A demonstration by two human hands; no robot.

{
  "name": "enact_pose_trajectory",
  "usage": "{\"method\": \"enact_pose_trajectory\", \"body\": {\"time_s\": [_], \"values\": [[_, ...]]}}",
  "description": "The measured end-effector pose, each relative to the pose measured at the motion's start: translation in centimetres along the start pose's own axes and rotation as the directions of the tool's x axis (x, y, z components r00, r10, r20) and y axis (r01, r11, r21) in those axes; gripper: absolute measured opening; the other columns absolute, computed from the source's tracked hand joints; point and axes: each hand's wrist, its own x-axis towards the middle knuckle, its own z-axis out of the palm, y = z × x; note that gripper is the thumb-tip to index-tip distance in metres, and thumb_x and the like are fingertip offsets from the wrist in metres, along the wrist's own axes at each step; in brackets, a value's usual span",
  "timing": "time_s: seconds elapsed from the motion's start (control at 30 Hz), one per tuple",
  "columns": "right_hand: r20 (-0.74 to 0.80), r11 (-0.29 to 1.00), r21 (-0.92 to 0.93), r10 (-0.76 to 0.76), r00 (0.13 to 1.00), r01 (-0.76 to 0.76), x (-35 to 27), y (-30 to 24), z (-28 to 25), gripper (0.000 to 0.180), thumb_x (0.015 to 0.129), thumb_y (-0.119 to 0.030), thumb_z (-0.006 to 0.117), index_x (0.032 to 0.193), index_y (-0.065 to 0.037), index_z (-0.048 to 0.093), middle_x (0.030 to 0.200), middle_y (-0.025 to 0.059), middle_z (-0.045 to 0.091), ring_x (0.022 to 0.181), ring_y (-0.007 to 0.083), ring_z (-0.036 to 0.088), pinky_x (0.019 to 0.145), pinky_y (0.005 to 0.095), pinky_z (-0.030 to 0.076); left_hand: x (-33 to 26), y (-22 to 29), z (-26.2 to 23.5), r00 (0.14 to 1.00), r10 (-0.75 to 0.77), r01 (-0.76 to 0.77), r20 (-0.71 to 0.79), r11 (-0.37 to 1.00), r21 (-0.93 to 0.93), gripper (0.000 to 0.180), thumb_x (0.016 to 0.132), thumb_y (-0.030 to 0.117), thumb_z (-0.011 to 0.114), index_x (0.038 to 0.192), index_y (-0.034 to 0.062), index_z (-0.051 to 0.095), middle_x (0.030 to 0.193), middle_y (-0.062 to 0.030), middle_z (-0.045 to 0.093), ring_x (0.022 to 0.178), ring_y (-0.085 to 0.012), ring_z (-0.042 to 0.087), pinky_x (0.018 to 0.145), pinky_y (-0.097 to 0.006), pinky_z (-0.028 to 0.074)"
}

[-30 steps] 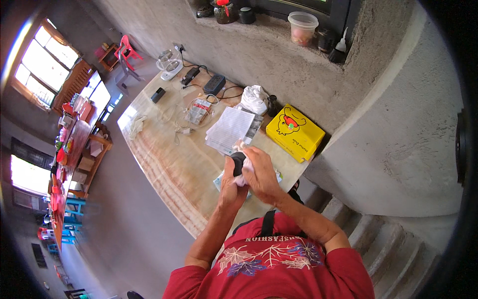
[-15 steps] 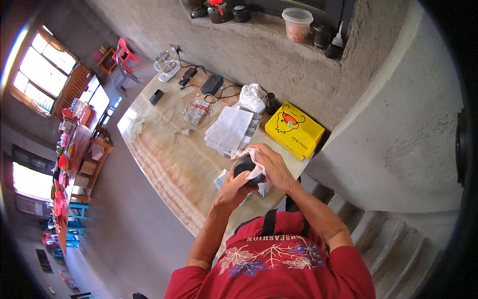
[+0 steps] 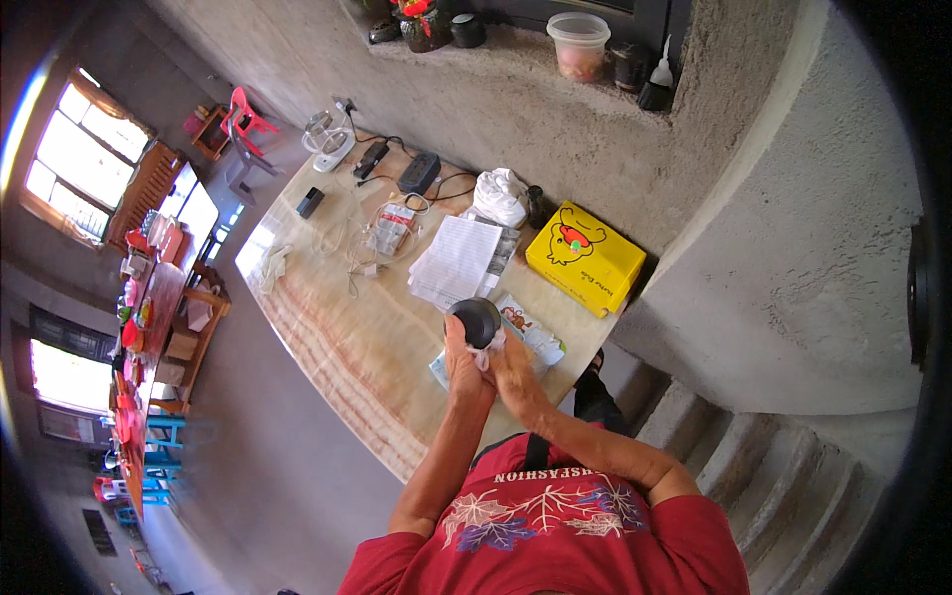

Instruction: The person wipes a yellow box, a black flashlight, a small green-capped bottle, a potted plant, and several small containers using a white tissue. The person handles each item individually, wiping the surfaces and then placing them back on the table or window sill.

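Note:
Over the near part of the marble-patterned table point(image 3: 327, 342), my left hand point(image 3: 462, 369) is closed round a dark cup-like thing point(image 3: 474, 319) with a black round top; its exact kind I cannot make out. My right hand point(image 3: 513, 375) is closed on a pale crumpled cloth point(image 3: 485, 353), pressed against the lower side of the dark thing. Most of the cloth is hidden between my hands. Beneath and beside them lie colourful printed packets point(image 3: 535, 342). Just beyond, several printed paper sheets point(image 3: 456, 260) lie on the tabletop.
A yellow box point(image 3: 585, 260) stands at the table's right, beside a white bundled cloth point(image 3: 499, 196). Cables and a dark power strip point(image 3: 419, 173) lie toward the back. Stairs point(image 3: 734, 466) descend at the right. A plastic tub point(image 3: 578, 48) stands on the window ledge.
The cloth was spread over the dark thing's rim; now it is bunched low between my hands. My right hand has come down toward me, and the black round top faces up uncovered.

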Motion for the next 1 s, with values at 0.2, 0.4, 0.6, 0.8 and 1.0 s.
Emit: {"method": "enact_pose_trajectory", "body": {"time_s": [0.2, 0.4, 0.6, 0.8, 1.0], "values": [[0.101, 0.875, 0.304, 0.362, 0.927, -0.376, -0.2, -0.6, -2.9, 0.027, 0.094, -0.019, 0.043, 0.114, -0.003, 0.049, 0.100, 0.0059, 0.057, 0.084, 0.0121, 0.055, 0.067, 0.0224, 0.047, 0.0, 0.1, -0.4, 0.999, 0.032, -0.032, -0.005, 0.999, 0.015, 0.047, 0.088, 0.050, 0.050, 0.112, 0.0087, 0.052, 0.107, -0.0067, 0.060, 0.090, -0.0180, 0.058, 0.075, -0.034, 0.048], [0.083, 0.886, 0.353, 0.291, 0.953, -0.301, 2.7, -0.8, -4.3, 0.029, 0.095, -0.016, 0.043, 0.121, -0.004, 0.045, 0.110, 0.0084, 0.057, 0.094, 0.0151, 0.059, 0.080, 0.0257, 0.049, -1.7, 0.2, -1.4, 0.974, -0.163, 0.151, 0.157, 0.985, 0.087, 0.054, 0.085, 0.055, 0.050, 0.118, 0.0118, 0.050, 0.109, -0.0040, 0.060, 0.096, -0.0169, 0.057, 0.075, -0.034, 0.048], [0.103, 0.750, 0.559, 0.359, 0.928, -0.353, 2.0, -2.3, -3.3, 0.027, 0.093, -0.021, 0.046, 0.114, -0.004, 0.051, 0.098, 0.0049, 0.057, 0.083, 0.0115, 0.056, 0.067, 0.0249, 0.048, -3.3, -0.1, 0.8, 0.976, 0.129, -0.185, 0.175, 0.916, 0.357, 0.041, 0.079, 0.014, 0.066, 0.114, 0.0051, 0.046, 0.100, -0.0044, 0.057, 0.090, -0.0148, 0.055, 0.076, -0.029, 0.046], [0.180, 0.822, 0.342, 0.418, 0.891, -0.455, 0.2, -1.9, -3.2, 0.027, 0.093, -0.023, 0.046, 0.112, -0.004, 0.052, 0.087, 0.0015, 0.055, 0.070, 0.0091, 0.052, 0.051, 0.0235, 0.043, -2.6, 0.0, -0.6, 0.974, 0.210, -0.224, 0.079, 0.907, 0.357, 0.045, 0.082, 0.017, 0.063, 0.121, 0.0057, 0.043, 0.105, -0.0070, 0.057, 0.089, -0.0184, 0.058, 0.079, -0.033, 0.048], [0.208, 0.767, 0.435, 0.424, 0.881, -0.472, -2.1, -2.2, -3.7, 0.031, 0.095, -0.018, 0.043, 0.123, -0.005, 0.045, 0.105, 0.0045, 0.058, 0.089, 0.0119, 0.055, 0.071, 0.0250, 0.048, -1.8, 1.2, -1.1, 0.989, 0.118, -0.131, 0.084, 0.975, 0.179, 0.048, 0.085, 0.036, 0.059, 0.117, 0.0028, 0.048, 0.109, -0.0087, 0.058, 0.102, -0.0214, 0.056, 0.090, -0.035, 0.044]]}}
